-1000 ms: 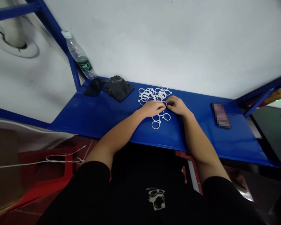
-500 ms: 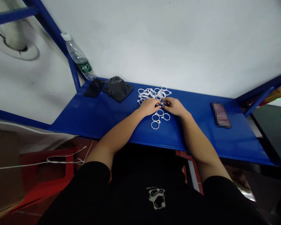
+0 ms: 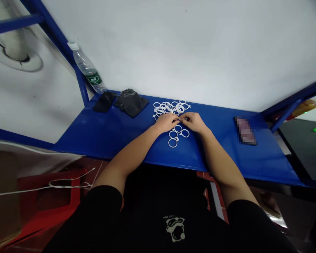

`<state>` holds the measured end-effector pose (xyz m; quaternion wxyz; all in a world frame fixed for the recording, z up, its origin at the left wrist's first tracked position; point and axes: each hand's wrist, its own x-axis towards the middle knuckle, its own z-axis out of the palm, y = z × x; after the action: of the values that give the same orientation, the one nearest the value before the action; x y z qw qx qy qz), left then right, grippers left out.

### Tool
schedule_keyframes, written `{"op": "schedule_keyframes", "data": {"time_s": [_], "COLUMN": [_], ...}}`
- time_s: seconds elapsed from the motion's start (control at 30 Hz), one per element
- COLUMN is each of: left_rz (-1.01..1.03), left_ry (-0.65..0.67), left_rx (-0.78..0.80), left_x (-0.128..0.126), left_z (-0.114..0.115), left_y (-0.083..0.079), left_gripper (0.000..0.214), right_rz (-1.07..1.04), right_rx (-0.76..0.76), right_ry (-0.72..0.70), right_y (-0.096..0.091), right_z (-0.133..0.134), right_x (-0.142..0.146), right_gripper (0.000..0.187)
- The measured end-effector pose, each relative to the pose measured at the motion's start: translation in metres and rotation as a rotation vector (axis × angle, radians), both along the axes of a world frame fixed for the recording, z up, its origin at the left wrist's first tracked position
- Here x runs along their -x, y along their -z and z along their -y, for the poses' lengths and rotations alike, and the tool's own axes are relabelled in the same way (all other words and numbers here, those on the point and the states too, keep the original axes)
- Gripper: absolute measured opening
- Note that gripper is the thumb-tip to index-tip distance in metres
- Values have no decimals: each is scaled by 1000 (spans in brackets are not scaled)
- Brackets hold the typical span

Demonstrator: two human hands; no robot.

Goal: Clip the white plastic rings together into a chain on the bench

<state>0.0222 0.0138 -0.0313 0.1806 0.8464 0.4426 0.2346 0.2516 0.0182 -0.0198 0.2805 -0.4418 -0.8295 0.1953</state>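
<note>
Both hands are curling knuckles-up on the blue metal shelf [image 3: 107,130], left hand [image 3: 167,122] and right hand [image 3: 193,122] meeting fingertip to fingertip. Can't tell if they're actually pinching a ring. The pile of white plastic rings [image 3: 170,107] is sitting at their 12 o'clock, with a few loose white rings [image 3: 177,134] at 6. Nothing's blocking them. A crumpled black plastic bag [image 3: 131,102] and a clear plastic bottle [image 3: 88,68] are lying off at 10 o'clock, its green label too small to read. A blurred phone [image 3: 244,130] is lying at 3.
</note>
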Motion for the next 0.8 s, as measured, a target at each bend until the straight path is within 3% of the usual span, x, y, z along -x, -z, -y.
{"op": "schedule_keyframes", "data": {"time_s": [0.2,0.6,0.8], "left_rz": [25,122,107], "left_ry": [11,-9,-91], "left_rx": [-80,-172,-161], "left_x": [2,4,15], "left_z": [1,-2,-6], "left_y": [-4,0,-12], "left_gripper": [23,19,19], "right_rz": [-72,-103,41], "right_rx": [-35,-96,-87], "right_ry": [13,56,65], "right_y": [-5,-7,-7], "right_z": [6,10,5], "right_x": [6,13,7], "right_gripper": [18,19,18]}}
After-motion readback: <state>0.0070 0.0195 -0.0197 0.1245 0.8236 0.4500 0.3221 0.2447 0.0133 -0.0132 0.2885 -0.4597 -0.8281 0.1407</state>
